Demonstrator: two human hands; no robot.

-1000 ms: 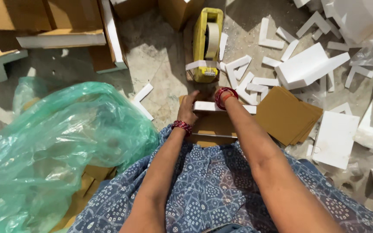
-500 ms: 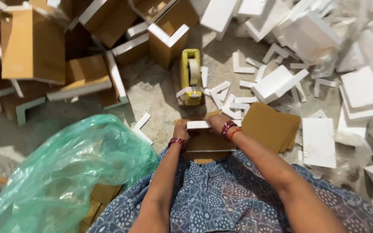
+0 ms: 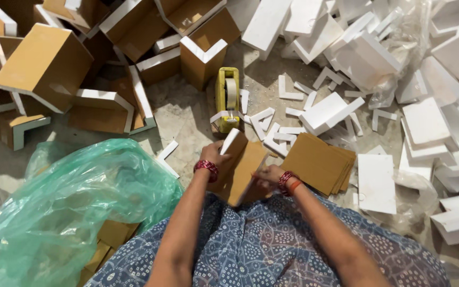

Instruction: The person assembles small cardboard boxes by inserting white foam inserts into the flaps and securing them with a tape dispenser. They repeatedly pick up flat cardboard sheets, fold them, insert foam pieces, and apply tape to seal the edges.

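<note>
both the left hand (image 3: pixel 213 155) and right hand (image 3: pixel 268 175) grip a cardboard piece (image 3: pixel 238 170) backed with white foam: light, stiff, dentable, best held by its edges.

Tape dispenser (image 3: pixel 227 99) sitting on the floor (image 3: pixel 187 119) just beyond the cardboard piece (image 3: pixel 238 169); cardboard stack (image 3: pixel 319 163) lying to its right; plastic bag (image 3: pixel 75 207) lying near left; foam corners (image 3: pixel 272 127) lying between dispenser and stack.
</note>
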